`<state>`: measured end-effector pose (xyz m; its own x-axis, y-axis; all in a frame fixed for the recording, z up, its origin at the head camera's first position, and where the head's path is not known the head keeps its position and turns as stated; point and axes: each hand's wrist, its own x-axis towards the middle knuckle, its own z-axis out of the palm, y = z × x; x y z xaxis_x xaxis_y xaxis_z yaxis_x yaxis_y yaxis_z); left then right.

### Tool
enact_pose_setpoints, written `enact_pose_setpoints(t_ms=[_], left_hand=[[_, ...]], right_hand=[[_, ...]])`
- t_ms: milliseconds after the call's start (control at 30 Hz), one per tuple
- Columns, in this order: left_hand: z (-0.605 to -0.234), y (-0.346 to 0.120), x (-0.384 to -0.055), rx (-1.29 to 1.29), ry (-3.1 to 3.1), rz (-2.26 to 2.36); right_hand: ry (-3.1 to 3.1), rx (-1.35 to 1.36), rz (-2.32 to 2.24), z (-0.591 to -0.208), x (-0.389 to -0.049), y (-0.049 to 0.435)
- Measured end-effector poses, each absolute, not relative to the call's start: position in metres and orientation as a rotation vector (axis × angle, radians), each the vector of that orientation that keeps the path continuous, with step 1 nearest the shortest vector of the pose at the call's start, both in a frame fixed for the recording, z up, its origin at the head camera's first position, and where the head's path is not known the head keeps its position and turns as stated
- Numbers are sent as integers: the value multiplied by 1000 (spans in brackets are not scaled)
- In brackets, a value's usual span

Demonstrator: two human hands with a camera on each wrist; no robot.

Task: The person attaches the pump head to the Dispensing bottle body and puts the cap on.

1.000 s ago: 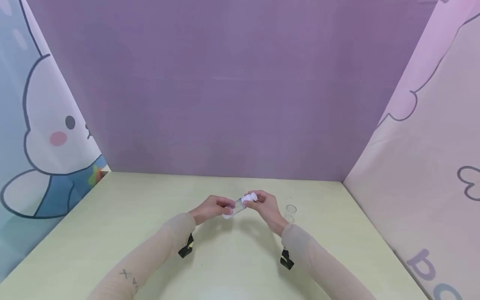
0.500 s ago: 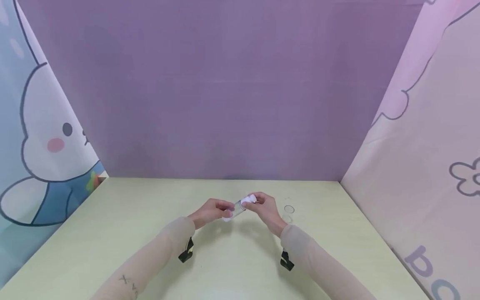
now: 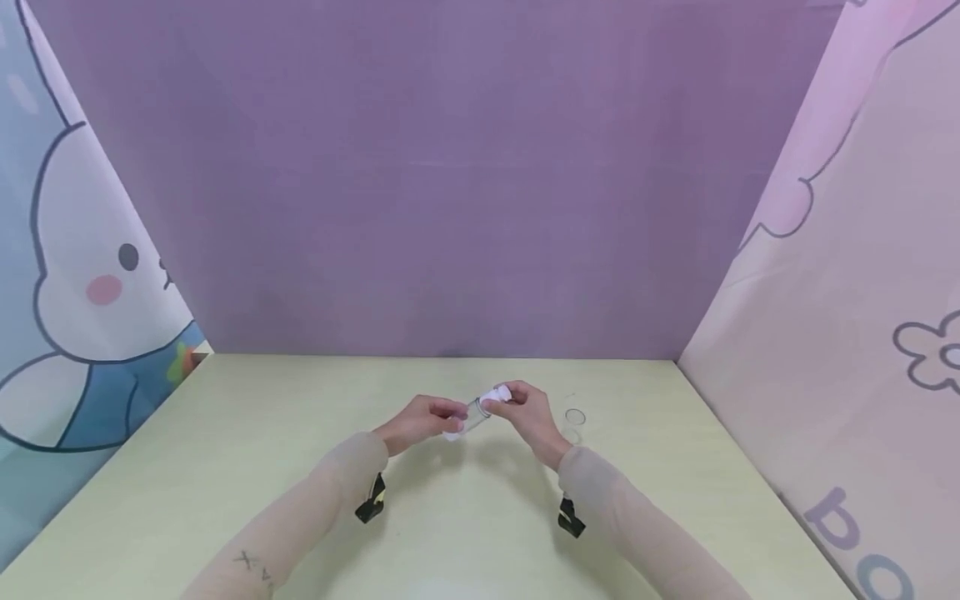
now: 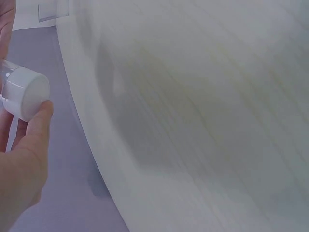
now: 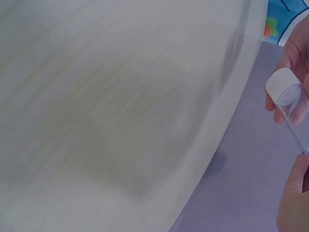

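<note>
A clear bottle (image 3: 474, 414) with white ends is held tilted above the table, its upper right end higher. My left hand (image 3: 423, 419) grips its lower left part, near the white base (image 4: 31, 92). My right hand (image 3: 531, 419) pinches the white top (image 3: 495, 395) between thumb and fingers. A thin dark band circles the bottle where the clear body meets the white top. In the right wrist view, the clear body (image 5: 300, 121) shows between both hands and looks see-through. The fingers partly cover both ends.
To the right of my right hand, a small see-through round piece with a dark rim (image 3: 575, 417) sits on the pale table (image 3: 465, 533). A purple panel (image 3: 450, 183) stands behind the table, and printed curtains (image 3: 847, 275) line the sides.
The head view has shifted slightly. Both hands keep their hold on the bottle, with hardly any visible movement.
</note>
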<state>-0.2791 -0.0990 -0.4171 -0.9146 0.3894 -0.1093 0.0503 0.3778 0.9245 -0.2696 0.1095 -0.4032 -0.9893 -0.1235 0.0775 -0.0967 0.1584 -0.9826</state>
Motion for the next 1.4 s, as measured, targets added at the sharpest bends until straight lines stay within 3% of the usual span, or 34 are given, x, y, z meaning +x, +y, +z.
enact_pose_setpoints(t_ms=[433,1400], left_hand=[[-399,-94,-282,336,2357,1531],[-418,-94,-288,340,2301,1572]], right_hand=[[2168,-435,-2057,-383,-276,128],[2111,-387,-2118,-398,-274,120]])
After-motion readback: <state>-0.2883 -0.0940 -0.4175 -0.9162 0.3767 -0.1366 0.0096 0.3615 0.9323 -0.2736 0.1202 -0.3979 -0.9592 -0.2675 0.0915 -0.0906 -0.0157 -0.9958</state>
